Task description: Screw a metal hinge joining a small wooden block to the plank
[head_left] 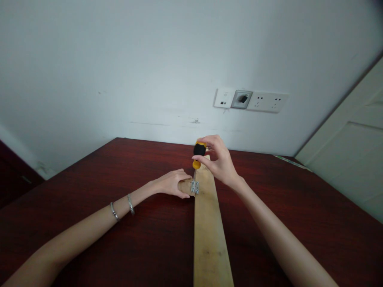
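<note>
My right hand grips a yellow-and-black screwdriver by its handle, fingers wrapped around it. The shaft points down at a small metal hinge; whether its tip sits in a screw is too small to tell. The hinge spans the joint between a long wooden plank and a short wooden block. My left hand holds the block from its left side, thumb on the near edge and fingers on the far edge. The plank lies lengthwise, running from the near edge of view toward the wall.
A dark red wooden table lies under everything and meets a white wall. Sockets and switches are set in the wall. A pale panelled door stands at the right. A thin flat strip lies at the table's back right.
</note>
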A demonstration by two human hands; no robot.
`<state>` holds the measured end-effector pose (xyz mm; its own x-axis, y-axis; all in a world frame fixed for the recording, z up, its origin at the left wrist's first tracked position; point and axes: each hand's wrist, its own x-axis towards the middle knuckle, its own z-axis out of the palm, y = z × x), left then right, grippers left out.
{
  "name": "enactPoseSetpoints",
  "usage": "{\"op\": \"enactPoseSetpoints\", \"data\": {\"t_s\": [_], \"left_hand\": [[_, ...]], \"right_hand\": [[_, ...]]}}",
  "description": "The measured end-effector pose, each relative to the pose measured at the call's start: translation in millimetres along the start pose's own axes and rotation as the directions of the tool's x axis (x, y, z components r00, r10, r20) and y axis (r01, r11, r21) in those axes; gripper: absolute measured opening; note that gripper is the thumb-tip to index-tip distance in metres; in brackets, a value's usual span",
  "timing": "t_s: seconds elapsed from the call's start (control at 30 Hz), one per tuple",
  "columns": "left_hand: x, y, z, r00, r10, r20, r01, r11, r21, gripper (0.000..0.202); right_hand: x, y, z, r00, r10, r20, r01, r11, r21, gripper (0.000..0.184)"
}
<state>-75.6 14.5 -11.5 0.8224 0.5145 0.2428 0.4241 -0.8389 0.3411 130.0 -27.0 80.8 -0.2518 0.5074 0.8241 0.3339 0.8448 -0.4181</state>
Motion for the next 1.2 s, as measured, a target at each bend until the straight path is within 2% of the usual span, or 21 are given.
{"op": "enactPoseSetpoints", "data": {"t_s": [0.07, 0.2, 0.27, 0.4, 0.5, 0.7, 0.87, 0.93, 1.13, 1.2], "left_hand": [[0, -1, 0.7, 1.0, -0.018, -0.005, 0.018, 1.0, 0.008, 0.063], [-1, -1, 1.4, 0.999, -0.027, -0.019, 0.028, 0.999, 0.031, 0.067], [-2, -2, 1.4, 1.0, -0.009, -0.025, 0.01, 0.999, 0.041, 0.066], [-3, -4, 2.3, 0.998, 0.039, -0.044, -0.037, 0.998, 0.052, 0.063], [-3, -7, 3.8, 0.995, 0.083, -0.055, -0.081, 0.996, 0.032, 0.06], [-3, -12, 7.1, 0.986, 0.151, -0.07, -0.152, 0.988, -0.003, 0.057], [-3, -12, 6.5, 0.984, 0.158, -0.084, -0.159, 0.987, -0.002, 0.053], [-3, -10, 5.7, 0.984, 0.157, -0.084, -0.157, 0.988, 0.004, 0.052], [-3, -9, 5.3, 0.99, 0.125, -0.071, -0.124, 0.992, 0.013, 0.054], [-3, -9, 5.4, 0.99, 0.12, -0.071, -0.12, 0.993, 0.015, 0.055]], "right_hand": [[-1, -1, 0, 0.999, 0.037, -0.01, -0.037, 0.999, -0.005, 0.04], [-1, -3, -3, 0.995, 0.038, 0.093, -0.04, 0.999, 0.015, 0.044], [-1, -3, -4, 0.993, 0.022, 0.112, -0.024, 0.999, 0.02, 0.044], [0, -3, -2, 0.998, 0.026, 0.053, -0.025, 0.999, -0.021, 0.04], [0, -5, -3, 0.997, 0.067, 0.033, -0.065, 0.996, -0.054, 0.046], [0, -4, -6, 0.991, 0.059, 0.121, -0.061, 0.998, 0.008, 0.043], [0, 2, -1, 0.999, 0.05, -0.004, -0.05, 0.999, 0.0, 0.038], [0, 0, -1, 0.998, 0.053, -0.017, -0.053, 0.999, -0.011, 0.04], [-1, -5, -5, 0.99, 0.07, 0.123, -0.076, 0.996, 0.044, 0.044], [-2, -1, -3, 0.991, 0.064, 0.121, -0.072, 0.996, 0.061, 0.044]]}}
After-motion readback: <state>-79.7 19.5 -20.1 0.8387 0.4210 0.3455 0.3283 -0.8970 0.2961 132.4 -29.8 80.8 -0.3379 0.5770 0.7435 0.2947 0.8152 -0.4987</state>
